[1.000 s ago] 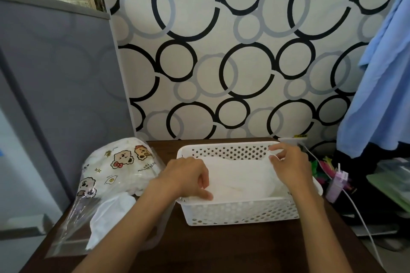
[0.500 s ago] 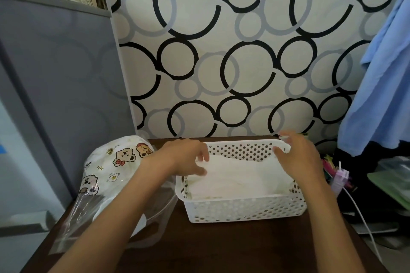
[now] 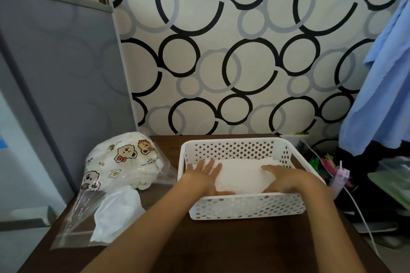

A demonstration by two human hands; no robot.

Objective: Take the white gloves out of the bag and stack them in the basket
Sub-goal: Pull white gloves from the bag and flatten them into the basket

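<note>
Head view: our left hand and right hand press flat, fingers seemingly straight, on white gloves in the basket.

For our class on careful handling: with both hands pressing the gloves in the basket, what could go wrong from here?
1. The bag lies open at the table's left edge with gloves spilling out; a nudge could drop them.
2. Both the left hand and right hand press flat on the stack in the basket; lifting carelessly may rumple it.

Blue cloth beside circle-patterned wall
</note>
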